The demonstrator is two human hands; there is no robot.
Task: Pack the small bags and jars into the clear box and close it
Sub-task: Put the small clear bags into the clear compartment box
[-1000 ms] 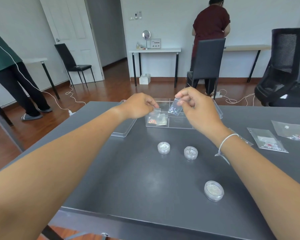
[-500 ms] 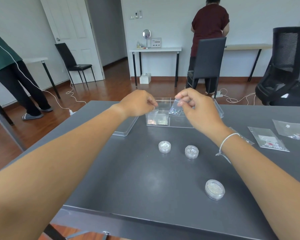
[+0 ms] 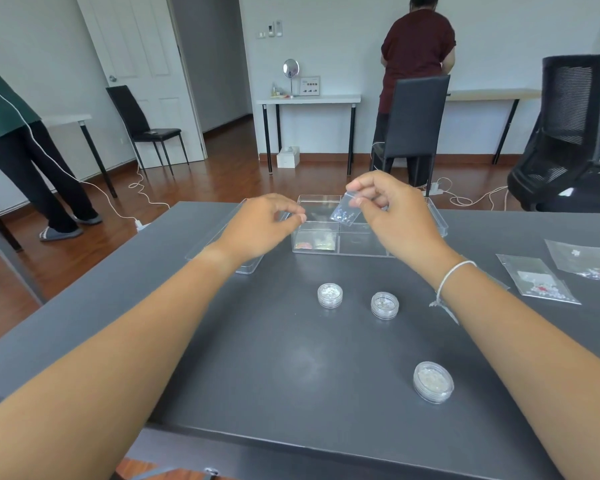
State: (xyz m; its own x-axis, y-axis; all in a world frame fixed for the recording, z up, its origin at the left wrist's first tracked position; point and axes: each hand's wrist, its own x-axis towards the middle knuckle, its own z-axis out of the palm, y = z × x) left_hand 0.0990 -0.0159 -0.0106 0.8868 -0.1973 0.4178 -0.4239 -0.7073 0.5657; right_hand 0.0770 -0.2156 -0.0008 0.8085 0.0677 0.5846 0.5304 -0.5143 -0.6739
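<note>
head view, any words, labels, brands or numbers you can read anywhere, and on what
None can be read.
Small card on the far white table: dark marks, too small to read.
Wall panels by the doorway: no legible text.
Small bag in the right hand, jars and clear box: no labels visible.

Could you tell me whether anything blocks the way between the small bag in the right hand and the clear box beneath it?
Nothing visible does. The right hand pinches the small bag above the open clear box; its lid lies off to the left, and the left hand hovers beside.
</note>
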